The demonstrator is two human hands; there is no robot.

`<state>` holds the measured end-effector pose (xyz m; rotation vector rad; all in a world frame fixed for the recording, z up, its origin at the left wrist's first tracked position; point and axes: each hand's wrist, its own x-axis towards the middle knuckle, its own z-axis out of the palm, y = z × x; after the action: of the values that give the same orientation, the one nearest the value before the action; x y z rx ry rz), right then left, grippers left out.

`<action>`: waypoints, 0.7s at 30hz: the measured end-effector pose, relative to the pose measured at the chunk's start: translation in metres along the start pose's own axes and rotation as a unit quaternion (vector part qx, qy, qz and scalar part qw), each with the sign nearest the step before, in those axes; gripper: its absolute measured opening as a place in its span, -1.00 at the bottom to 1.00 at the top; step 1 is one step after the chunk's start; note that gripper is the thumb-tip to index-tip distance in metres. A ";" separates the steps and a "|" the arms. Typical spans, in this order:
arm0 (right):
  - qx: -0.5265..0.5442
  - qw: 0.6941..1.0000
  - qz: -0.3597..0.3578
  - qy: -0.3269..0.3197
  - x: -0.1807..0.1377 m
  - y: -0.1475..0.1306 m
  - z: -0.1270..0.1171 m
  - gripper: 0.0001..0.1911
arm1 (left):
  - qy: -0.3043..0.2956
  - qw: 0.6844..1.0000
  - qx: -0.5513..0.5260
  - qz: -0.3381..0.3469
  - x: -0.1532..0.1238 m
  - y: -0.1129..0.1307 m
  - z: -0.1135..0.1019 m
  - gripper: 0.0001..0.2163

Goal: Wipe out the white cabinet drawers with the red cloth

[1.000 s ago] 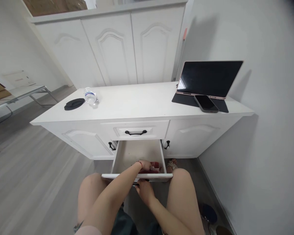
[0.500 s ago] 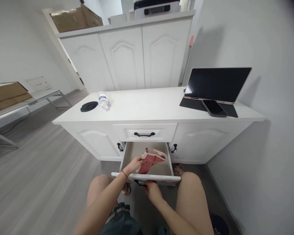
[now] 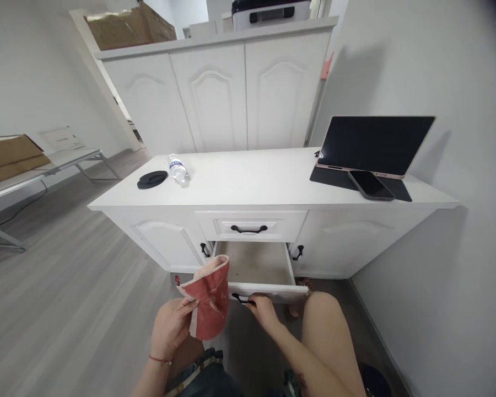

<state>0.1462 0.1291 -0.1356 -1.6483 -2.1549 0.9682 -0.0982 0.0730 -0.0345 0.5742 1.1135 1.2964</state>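
My left hand (image 3: pixel 171 325) is closed on a red and pink cloth mitt (image 3: pixel 207 295), held up in front of the cabinet, left of the open lower drawer (image 3: pixel 259 264). The drawer's inside looks bare. My right hand (image 3: pixel 262 307) grips the black handle (image 3: pixel 243 299) on the drawer's front panel. Both of my bare knees frame the drawer from below.
A white sideboard (image 3: pixel 252 184) bears a black lid (image 3: pixel 152 179), a lying water bottle (image 3: pixel 177 167), a propped tablet (image 3: pixel 374 144) and a phone (image 3: pixel 370 184). A shut drawer (image 3: pixel 250 226) sits above the open one. Tall white cupboards stand behind. A bench with cardboard (image 3: pixel 12 157) is at left.
My left hand lifted the mitt out of the drawer and drew it back to the left. The drawer has slid partly inward, with my right hand staying on its handle.
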 end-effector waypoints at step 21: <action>-0.006 0.999 0.012 -0.051 0.113 0.012 -0.046 -0.84 | 0.122 0.966 -0.210 -0.085 -0.005 -0.005 -0.065 -0.89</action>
<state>0.1452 0.2514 -0.1305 -1.6691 -2.2143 1.0700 -0.1526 0.0521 -0.0632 0.0020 1.0183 1.4235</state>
